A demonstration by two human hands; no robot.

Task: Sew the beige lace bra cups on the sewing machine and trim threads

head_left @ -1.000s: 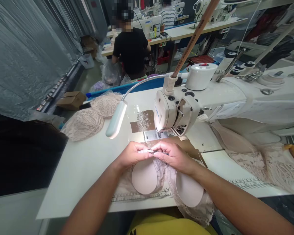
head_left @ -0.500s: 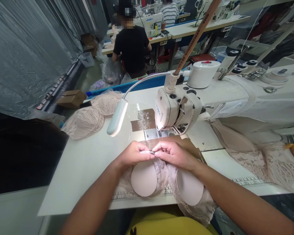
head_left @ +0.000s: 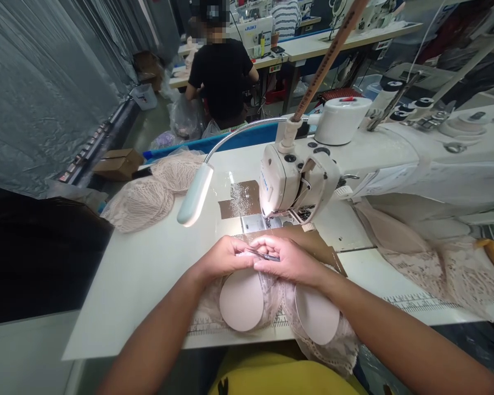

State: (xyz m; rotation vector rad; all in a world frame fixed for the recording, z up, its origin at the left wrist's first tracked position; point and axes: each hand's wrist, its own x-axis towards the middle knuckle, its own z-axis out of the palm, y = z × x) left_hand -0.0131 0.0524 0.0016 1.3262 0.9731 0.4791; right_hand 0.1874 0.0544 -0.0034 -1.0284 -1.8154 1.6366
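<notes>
A pale pink lace bra [head_left: 242, 302] with smooth cups lies at the table's front edge, one side hanging over it. My left hand [head_left: 224, 257] is closed, pinching the bra's upper edge between thumb and fingers. My right hand [head_left: 286, 260] is closed around a slim dark metal tool [head_left: 265, 255], perhaps tweezers or thread snips, its tip at the left fingertips. Both hands nearly touch, just in front of the sewing machine's needle area [head_left: 267, 220]. The fabric under the fingers is partly hidden.
The sewing machine head [head_left: 280, 178] stands right behind my hands, with a bendable lamp [head_left: 195, 195] to its left. More lace bras [head_left: 140, 203] lie at the left back, and another lace piece [head_left: 432, 258] lies right. A person in black [head_left: 220, 79] sits ahead.
The dark tool now shows more of its length, lying across my right fingers. My right hand has shifted slightly left; the left hand keeps its pinch.
</notes>
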